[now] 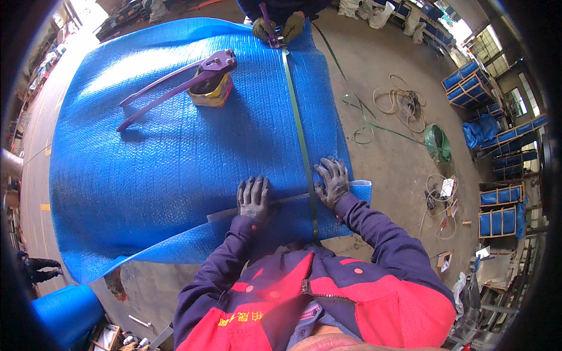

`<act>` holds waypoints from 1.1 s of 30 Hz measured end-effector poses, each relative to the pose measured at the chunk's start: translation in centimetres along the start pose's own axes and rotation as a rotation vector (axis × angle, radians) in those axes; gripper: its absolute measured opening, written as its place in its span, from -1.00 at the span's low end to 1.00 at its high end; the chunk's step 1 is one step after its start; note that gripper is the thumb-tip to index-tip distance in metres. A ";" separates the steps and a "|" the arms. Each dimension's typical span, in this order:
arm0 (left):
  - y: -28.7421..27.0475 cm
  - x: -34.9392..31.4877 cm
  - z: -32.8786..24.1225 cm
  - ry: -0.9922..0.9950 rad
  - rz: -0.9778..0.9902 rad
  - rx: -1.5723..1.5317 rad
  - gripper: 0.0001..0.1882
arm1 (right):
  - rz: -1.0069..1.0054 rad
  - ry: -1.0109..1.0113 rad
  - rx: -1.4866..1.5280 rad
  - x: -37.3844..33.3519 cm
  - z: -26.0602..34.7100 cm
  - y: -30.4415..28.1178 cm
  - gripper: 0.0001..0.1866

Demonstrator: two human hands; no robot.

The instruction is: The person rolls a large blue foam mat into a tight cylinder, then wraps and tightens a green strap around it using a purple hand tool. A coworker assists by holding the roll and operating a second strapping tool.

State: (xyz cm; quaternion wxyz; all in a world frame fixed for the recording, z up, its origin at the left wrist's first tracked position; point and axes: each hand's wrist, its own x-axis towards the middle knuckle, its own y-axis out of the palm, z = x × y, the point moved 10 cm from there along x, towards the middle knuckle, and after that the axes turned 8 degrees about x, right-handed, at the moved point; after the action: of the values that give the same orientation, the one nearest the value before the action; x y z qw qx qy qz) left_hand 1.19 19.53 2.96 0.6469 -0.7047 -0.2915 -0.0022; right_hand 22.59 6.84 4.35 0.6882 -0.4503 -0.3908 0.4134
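1. Firstly, a large bundle wrapped in blue bubble sheet (pixel 175 146) fills the middle of the view, and it serves as the landmark for all places below.
2. A green strap (pixel 300 128) runs over the right part of the bundle, from its far edge to its near edge, and it lies flat on the wrapping.
3. The left hand (pixel 254 198), in a dark glove, rests flat on the near edge of the bundle, just left of the strap; the fingers are spread wide and hold nothing.
4. The right hand (pixel 332 180), also gloved, lies flat on the near edge of the bundle, just right of the strap, fingers spread wide, holding nothing.
5. Both hands press on a pale fold of the sheet (pixel 287 200) that crosses the near edge under the strap.
6. On top of the bundle, toward its far side and left of the strap, lies a purple long-handled tool (pixel 181 82), its head upon a yellowish container (pixel 213 93).
7. At the far edge of the bundle, a co-worker's gloved hands (pixel 278 28) grip a small tool where the strap ends.
8. Right of the bundle, on the concrete floor (pixel 398 158), lie loose strap pieces and a green strap coil (pixel 438 143).
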 end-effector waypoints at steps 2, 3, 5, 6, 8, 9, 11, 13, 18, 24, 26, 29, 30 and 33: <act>-0.1 0.0 0.0 -0.007 -0.004 0.006 -0.05 | 0.010 0.006 0.008 0.0 0.0 0.0 -0.29; -0.2 0.0 0.0 -0.011 -0.013 0.009 -0.04 | 0.015 0.008 0.010 0.0 0.0 0.0 -0.29; -0.2 0.1 0.0 -0.012 -0.009 0.009 -0.04 | 0.011 -0.001 0.009 0.0 0.1 -0.1 -0.29; 0.0 0.1 0.0 -0.011 0.002 0.006 -0.05 | 0.002 -0.012 0.004 0.1 0.3 -0.3 -0.29; -0.1 0.1 0.0 -0.005 -0.012 0.007 -0.06 | -0.004 -0.016 0.003 0.1 0.4 -0.4 -0.30; -0.3 0.1 0.0 -0.002 -0.039 0.011 -0.06 | -0.002 -0.010 0.005 0.1 0.4 -0.4 -0.30; -0.4 0.1 0.0 0.001 -0.067 0.015 -0.06 | 0.000 -0.001 0.012 0.2 0.4 -0.4 -0.32; -0.4 0.1 0.0 0.001 -0.075 -0.015 -0.05 | -0.001 0.004 0.019 0.2 0.3 -0.4 -0.33; -0.1 0.1 0.1 -0.006 -0.059 0.006 -0.04 | 0.004 -0.003 0.016 0.1 0.2 -0.1 -0.34; 0.1 0.0 0.1 -0.005 -0.048 0.000 -0.04 | 0.003 -0.006 0.003 0.1 0.0 0.2 -0.33; 0.0 0.1 0.1 -0.002 -0.051 0.006 -0.05 | -0.002 -0.012 -0.003 0.1 0.0 0.2 -0.33; -0.2 0.1 0.0 -0.006 -0.055 0.011 -0.06 | -0.015 -0.020 0.008 0.1 0.1 0.0 -0.34; -0.4 0.1 0.0 -0.009 -0.061 0.011 -0.06 | -0.019 -0.022 0.020 0.1 0.1 -0.1 -0.34; -0.4 0.1 0.0 -0.013 -0.054 0.008 -0.06 | -0.029 -0.028 0.024 0.1 0.3 -0.3 -0.35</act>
State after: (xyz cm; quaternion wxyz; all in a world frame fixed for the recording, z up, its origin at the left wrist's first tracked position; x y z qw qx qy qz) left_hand 1.15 19.54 3.36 0.6473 -0.6942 -0.3145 -0.0138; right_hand 22.43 6.96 4.78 0.6938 -0.4306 -0.4019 0.4144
